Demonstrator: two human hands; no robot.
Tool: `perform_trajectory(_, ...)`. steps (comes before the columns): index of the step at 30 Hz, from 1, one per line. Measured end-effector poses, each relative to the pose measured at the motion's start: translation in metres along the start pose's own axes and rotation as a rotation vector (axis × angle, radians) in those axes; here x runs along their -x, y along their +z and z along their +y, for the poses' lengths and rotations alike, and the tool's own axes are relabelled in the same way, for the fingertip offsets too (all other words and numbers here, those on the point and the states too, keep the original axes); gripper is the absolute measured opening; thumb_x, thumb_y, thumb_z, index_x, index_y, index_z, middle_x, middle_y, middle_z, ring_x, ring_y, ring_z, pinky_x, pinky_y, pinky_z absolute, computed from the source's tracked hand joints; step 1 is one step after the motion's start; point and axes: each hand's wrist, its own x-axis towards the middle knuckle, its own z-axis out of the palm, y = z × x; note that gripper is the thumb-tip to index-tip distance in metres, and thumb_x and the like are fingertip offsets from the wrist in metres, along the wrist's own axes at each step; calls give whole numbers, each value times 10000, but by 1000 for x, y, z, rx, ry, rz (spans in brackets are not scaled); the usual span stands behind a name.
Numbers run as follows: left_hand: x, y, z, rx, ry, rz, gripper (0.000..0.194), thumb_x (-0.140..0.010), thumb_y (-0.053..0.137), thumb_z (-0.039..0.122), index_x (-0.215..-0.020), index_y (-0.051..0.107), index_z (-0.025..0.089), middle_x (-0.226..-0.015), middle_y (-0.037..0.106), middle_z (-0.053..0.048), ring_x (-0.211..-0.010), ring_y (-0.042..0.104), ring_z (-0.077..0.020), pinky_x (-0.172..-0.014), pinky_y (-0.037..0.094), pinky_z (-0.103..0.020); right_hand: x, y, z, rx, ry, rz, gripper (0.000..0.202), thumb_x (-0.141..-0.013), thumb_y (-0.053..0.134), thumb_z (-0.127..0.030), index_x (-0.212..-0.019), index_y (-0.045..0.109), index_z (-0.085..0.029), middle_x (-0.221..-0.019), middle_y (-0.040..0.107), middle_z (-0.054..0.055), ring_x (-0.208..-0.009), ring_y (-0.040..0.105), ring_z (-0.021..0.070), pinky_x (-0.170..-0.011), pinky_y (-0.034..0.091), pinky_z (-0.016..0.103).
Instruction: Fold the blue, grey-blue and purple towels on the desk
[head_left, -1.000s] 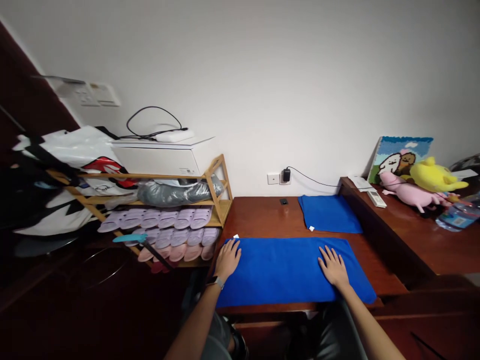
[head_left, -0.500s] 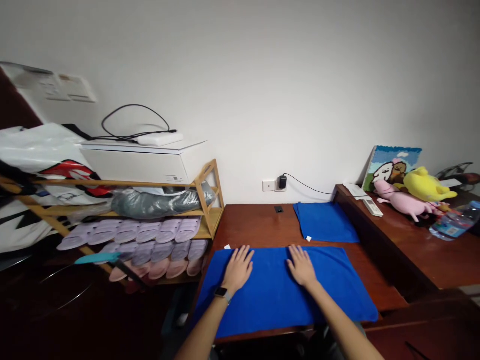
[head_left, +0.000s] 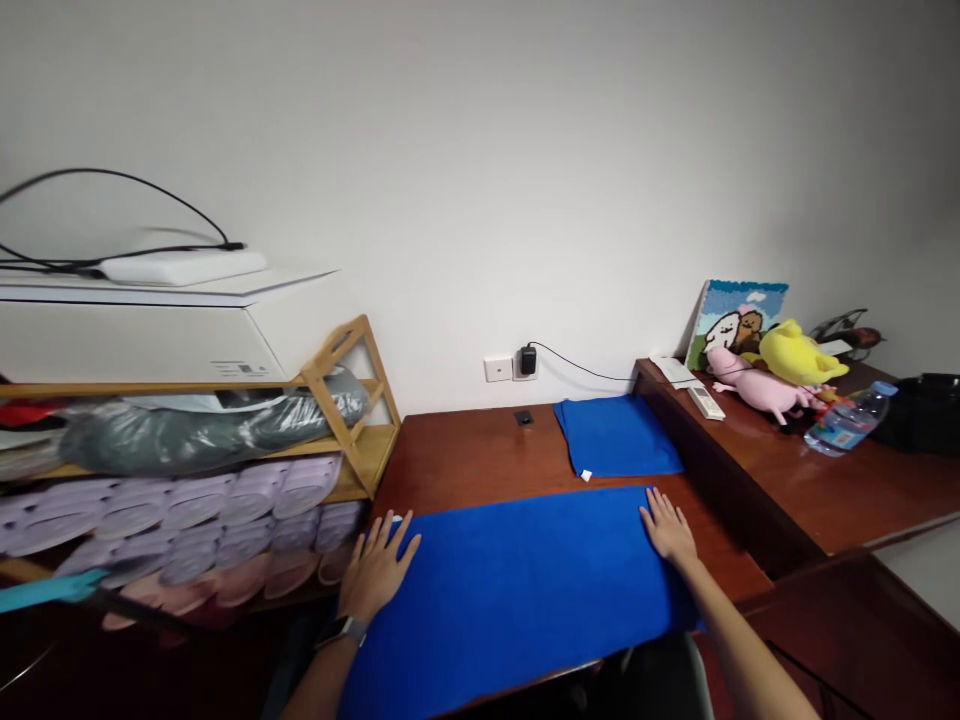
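A blue cloth (head_left: pixel 517 590) lies spread flat across the front of the brown wooden desk (head_left: pixel 465 455). My left hand (head_left: pixel 377 568), with a watch (head_left: pixel 341 632) on its wrist, rests with fingers spread at the cloth's far left corner. At the far right corner my right hand (head_left: pixel 669 528) lies flat on the cloth's edge, fingers stretched out. Neither hand grips anything. Behind the spread cloth, a second blue cloth (head_left: pixel 622 437) lies folded at the desk's back right, a small white tag at its near corner.
To the left stands a wooden rack (head_left: pixel 367 440) with lilac slippers (head_left: pixel 247 495) and a white box (head_left: pixel 165 335). On the raised right-hand surface are a remote (head_left: pixel 706 403), plush toys (head_left: pixel 799 355) and a plastic bottle (head_left: pixel 851 420). A black plug (head_left: pixel 529 358) sits in the wall.
My hands have moved apart along the far edge, left hand to the left corner, right hand to the right corner. The cloth looks smoother, and my view has turned right.
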Motion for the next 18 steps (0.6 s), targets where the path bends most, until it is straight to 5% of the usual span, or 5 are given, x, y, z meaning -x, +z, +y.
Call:
perform_trajectory(4,0,-5,8,-12,-8,-3,712,-1034,382,591,-1651,489,252,-1765,387,-134,-1640,337,-353,-1319,257,-598,-4,10,18,-12,0,50,736,-1088,169,-540,-1740,286,-218,-1805,252,70,-1675,234,254,-1353,212,534)
perform_trajectory(11,6,-41,38,4,-39,-27,668,-1070,370,538,-1650,493,231,-1739,434,-154,-1627,358,-380,-1306,296,-608,-7,-22,-15,31,59,-41,709,-1073,245,-422,-1714,345,-136,-1783,312,120,-1674,231,312,-1351,171,584)
perform_trajectory(14,16,-45,79,36,120,70,624,-1086,362,463,-1623,534,196,-1732,442,-154,-1628,358,-368,-1324,291,-573,10,-22,-76,-8,-103,35,690,-1080,259,-399,-1713,353,-141,-1778,320,123,-1675,230,311,-1355,166,566)
perform_trajectory(18,22,-29,154,106,335,-5,567,-1103,361,435,-1586,585,240,-1715,477,-111,-1607,410,-321,-1331,305,-546,60,5,-202,-145,-560,-31,696,-1101,271,-513,-1724,334,-208,-1776,335,63,-1670,250,277,-1368,163,513)
